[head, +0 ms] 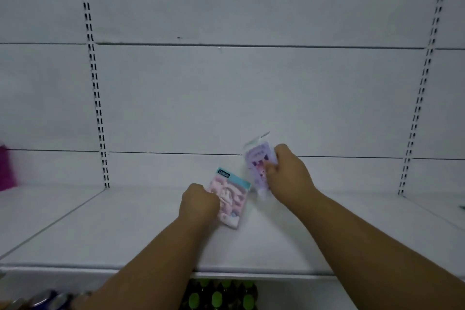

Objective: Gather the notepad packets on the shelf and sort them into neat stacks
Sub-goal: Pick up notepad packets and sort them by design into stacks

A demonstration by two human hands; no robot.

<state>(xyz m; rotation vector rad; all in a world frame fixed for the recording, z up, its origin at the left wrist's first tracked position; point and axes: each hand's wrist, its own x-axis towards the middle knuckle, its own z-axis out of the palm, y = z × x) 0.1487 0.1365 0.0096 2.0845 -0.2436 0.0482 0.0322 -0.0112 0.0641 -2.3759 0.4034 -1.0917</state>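
Green-capped bottles [219, 296] below; left hand [198, 202] fingers closed on pink packet [230, 197], right hand [289, 171] pinching lilac packet [260, 163] at 1 o'clock, tilted: slick wrap may slip.

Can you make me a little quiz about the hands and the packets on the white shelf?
1. True or false: the left hand holds the pink notepad packet with a teal top strip.
2. Which hand grips the purple notepad packet: A left, B right?
3. Fill in: the purple packet stands nearly ____ above the white metal shelf.

Key: 1 true. 2 B, the right hand. 3 upright.
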